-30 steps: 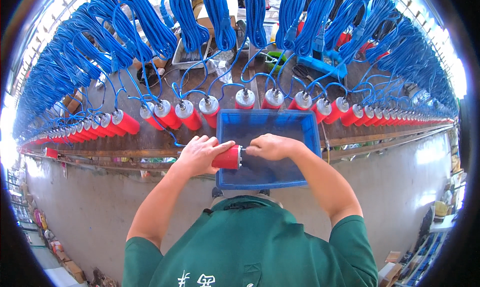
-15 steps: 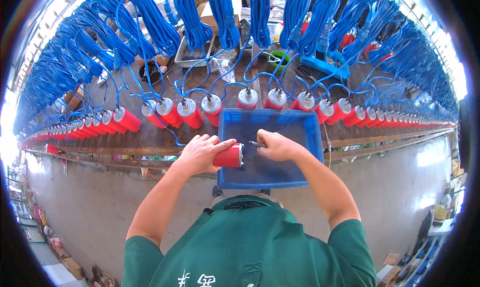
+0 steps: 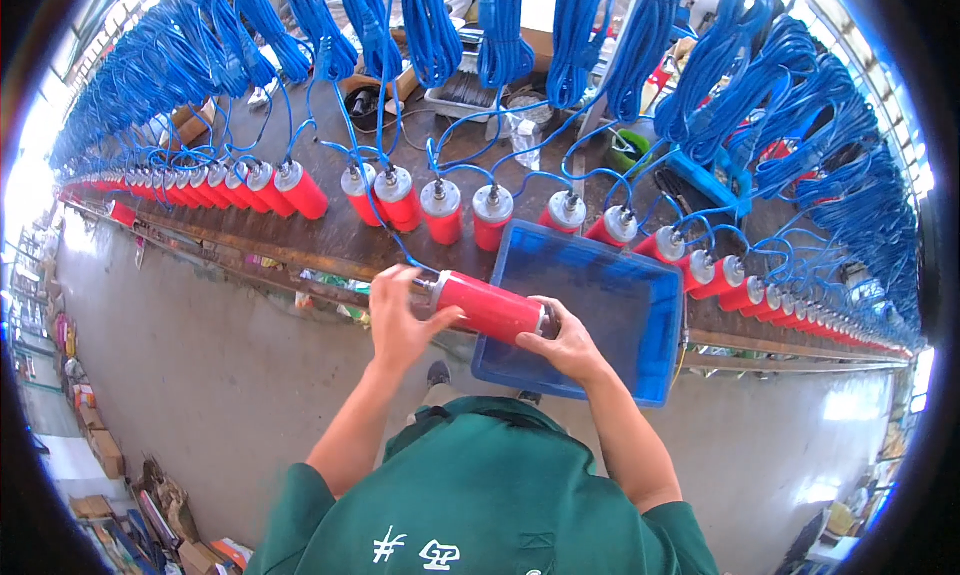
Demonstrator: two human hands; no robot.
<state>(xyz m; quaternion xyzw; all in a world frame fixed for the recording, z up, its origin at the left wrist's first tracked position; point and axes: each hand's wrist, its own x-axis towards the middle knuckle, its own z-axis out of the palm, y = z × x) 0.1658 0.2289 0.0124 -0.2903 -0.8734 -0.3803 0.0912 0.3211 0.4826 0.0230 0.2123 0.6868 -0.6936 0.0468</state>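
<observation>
A red cylinder with silver end caps (image 3: 490, 307) lies tilted in front of me, partly over the blue tub (image 3: 575, 383). My right hand (image 3: 570, 345) is closed around its right end, thumb on the near side. My left hand (image 3: 400, 320) is at the other end, slightly blurred, its fingers spread beside the metal cable fitting (image 3: 425, 286) and its thumb by the red side. It does not grip the cylinder. From that fitting a blue cable (image 3: 405, 247) runs up toward the bench. No thin tool shows in my right hand.
Similar red cylinders (image 3: 441, 213) stand in a long row on the dark bench (image 3: 330, 175), cabled to hanging blue coils (image 3: 430, 35). Behind them are a grey tray (image 3: 465, 93), a green bowl (image 3: 628, 150) and a blue basket (image 3: 715, 180). The grey floor (image 3: 250, 375) lies below.
The cylinder has swung from end-on to lengthwise across my front. My right hand has moved from above the tub onto its end; the left has let go and spread. The view has turned.
</observation>
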